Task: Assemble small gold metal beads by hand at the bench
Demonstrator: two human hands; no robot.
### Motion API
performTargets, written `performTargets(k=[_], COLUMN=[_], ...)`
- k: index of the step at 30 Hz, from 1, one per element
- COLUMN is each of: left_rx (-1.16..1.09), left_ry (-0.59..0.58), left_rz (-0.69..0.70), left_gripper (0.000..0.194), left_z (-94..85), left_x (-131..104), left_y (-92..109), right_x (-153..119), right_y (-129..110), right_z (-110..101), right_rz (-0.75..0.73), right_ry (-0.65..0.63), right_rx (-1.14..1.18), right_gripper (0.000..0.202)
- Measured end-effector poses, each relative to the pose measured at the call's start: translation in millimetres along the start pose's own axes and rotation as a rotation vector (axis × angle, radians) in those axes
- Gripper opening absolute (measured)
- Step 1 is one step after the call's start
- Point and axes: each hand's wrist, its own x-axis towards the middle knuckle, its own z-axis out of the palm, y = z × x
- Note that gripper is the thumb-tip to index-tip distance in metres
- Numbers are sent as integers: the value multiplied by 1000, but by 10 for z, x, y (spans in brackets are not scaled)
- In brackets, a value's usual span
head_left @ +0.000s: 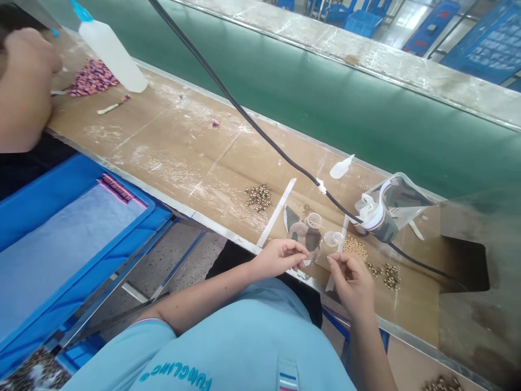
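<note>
My left hand (280, 256) is over the table's near edge, thumb and fingertips pinched together. Across a small gap, my right hand (353, 278) also pinches; whatever either holds is too small to make out. Just beyond them lies a camouflage-patterned scrap (299, 231) with a small clear cup (314, 220) on it. Beside it is a clear round lid or dish (333, 238). Small tan pieces (355, 247) form a pile near my right hand, and dark metallic pieces (391, 277) lie to its right.
More metallic pieces (258, 198) lie left on the cardboard-covered table (163, 141). A black cable (244, 114) crosses above. A camouflage bag (385, 220) stands right. Far left are a white bottle (116, 57), pink-purple pieces (93, 77) and another person's arm (26, 92). A blue tray (77, 239) sits below.
</note>
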Motion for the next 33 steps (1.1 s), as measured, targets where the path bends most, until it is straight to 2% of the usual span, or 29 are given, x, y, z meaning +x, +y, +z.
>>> performTargets(k=[3,7,18,24,33], left_rx=[24,10,-81,-62,-80], left_ry=[1,1,43,39,41], left_rz=[-7,-10,7,4,22], left_gripper=[25,27,30,30,25], left_z=[1,-17,14,15,32], left_x=[16,24,7,6,4], left_y=[-3,-20,2,0,29], right_x=[25,52,17,24,-3], right_y=[-137,-214,-230,-209,-211], right_z=[140,254,253,257,243], right_rz=[-23,-40,-245,-249,-277], right_ry=[-84,-133,-25,-62,-48], right_rx=[161,238,0,-27,-99], right_gripper=[17,15,11,14,13])
